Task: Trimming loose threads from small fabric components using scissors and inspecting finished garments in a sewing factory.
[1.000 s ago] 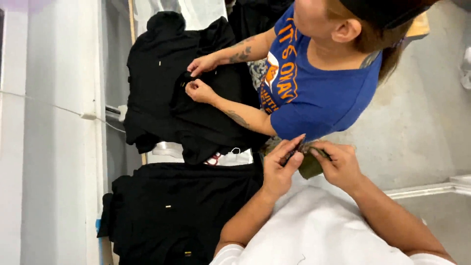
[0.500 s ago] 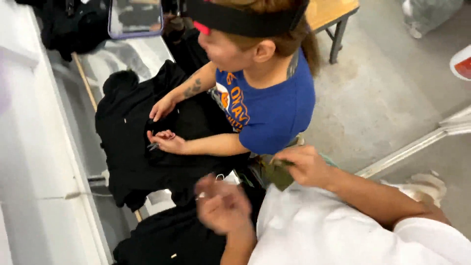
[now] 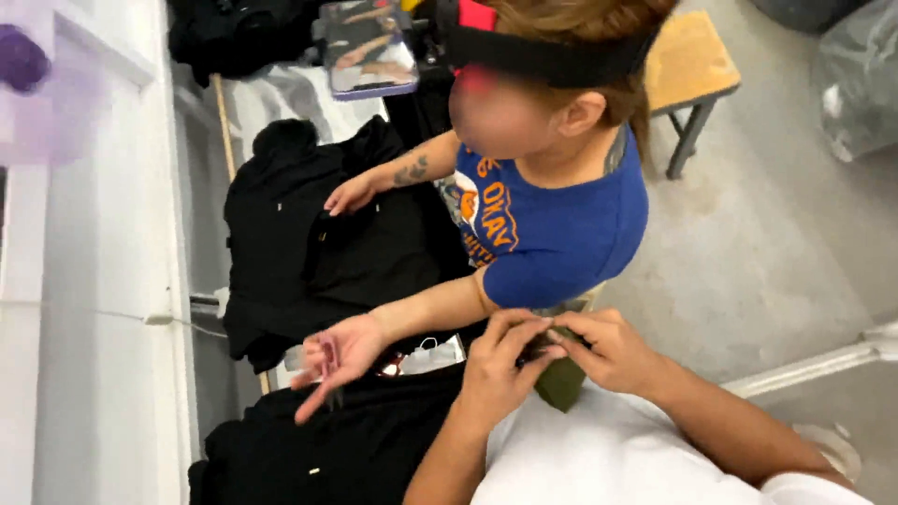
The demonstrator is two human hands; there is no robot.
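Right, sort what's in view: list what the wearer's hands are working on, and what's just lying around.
In hand:
- left hand and right hand, both pinching the small olive-green item held against the white shirt

Lying about:
- black garment below the hands
- second black garment, under the co-worker's hand
- wooden stool
- tablet

I see a white worktable (image 3: 271, 98) running from twelve to seven o'clock; on it lie one black garment (image 3: 318, 243) at ten o'clock and another black garment (image 3: 346, 449) at seven.
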